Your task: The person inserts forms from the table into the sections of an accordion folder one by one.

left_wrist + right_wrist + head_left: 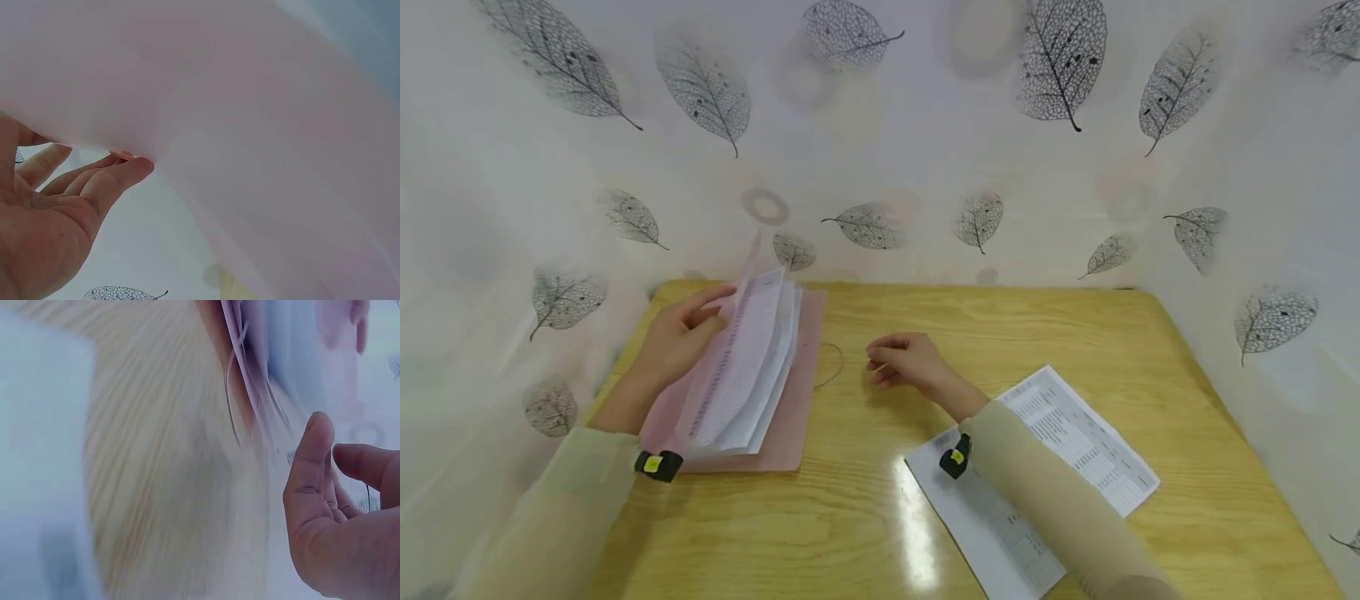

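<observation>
At the left of the table lies a pink folder (810,375) with several white printed sheets (775,358) inside, their edges fanned and raised. My left hand (673,342) pinches the edge of the folder's translucent pink cover (250,125), which stands up from the sheets. In the left wrist view the cover fills most of the picture, with thumb and fingers at its edge. My right hand (910,362) is over the table, right of the folder, fingers loosely bent and nothing in them. Between that hand and the folder, a thin cord loop (841,362) sticks out from the folder's right edge.
Two white sheets with printed tables, an upper one (1120,467) and a lower one (955,508), lie at the right beneath my right forearm. The wooden table (820,533) is bordered at the back and sides by pale leaf-patterned curtains (917,158).
</observation>
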`<state>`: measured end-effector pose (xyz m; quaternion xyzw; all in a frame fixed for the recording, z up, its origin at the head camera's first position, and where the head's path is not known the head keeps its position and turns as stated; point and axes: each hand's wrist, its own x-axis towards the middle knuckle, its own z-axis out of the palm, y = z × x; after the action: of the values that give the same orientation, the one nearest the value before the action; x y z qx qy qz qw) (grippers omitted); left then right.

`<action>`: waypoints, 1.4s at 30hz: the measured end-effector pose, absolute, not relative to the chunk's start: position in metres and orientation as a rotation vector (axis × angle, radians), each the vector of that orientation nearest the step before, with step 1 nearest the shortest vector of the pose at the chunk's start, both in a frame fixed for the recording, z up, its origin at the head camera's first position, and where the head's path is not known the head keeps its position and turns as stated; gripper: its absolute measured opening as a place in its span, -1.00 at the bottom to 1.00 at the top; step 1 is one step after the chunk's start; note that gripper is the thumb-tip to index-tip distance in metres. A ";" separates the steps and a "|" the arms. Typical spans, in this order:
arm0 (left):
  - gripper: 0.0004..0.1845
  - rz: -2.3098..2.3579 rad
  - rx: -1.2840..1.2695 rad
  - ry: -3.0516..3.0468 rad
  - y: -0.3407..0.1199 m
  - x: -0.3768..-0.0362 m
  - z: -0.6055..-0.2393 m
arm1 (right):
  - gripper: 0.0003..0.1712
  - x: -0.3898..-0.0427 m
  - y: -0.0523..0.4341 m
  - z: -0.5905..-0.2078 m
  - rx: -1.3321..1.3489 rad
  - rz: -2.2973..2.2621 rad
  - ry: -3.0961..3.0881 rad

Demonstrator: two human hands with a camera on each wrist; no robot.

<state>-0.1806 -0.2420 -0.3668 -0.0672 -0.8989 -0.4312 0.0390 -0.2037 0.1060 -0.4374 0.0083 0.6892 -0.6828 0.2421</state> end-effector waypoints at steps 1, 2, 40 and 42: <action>-0.50 -1.321 -0.205 -2.758 -0.242 -0.181 -0.367 | -0.54 -0.204 0.113 -0.437 0.027 -1.864 1.896; -0.50 -1.316 -0.203 -2.762 -0.242 -0.181 -0.367 | -0.53 -0.204 0.121 -0.436 0.032 -1.864 1.905; -0.50 -1.292 -0.202 -2.800 -0.237 -0.188 -0.373 | -0.60 -0.120 0.382 -0.421 0.426 -1.674 2.300; -0.49 -1.296 -0.194 -2.804 -0.236 -0.188 -0.374 | -0.57 -0.115 0.391 -0.423 0.446 -1.656 2.305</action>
<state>-0.1879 -0.2364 -0.3735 -0.0627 -0.9057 -0.4186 0.0232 -0.1154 0.3911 -0.4230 0.1539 0.7950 -0.5713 0.1340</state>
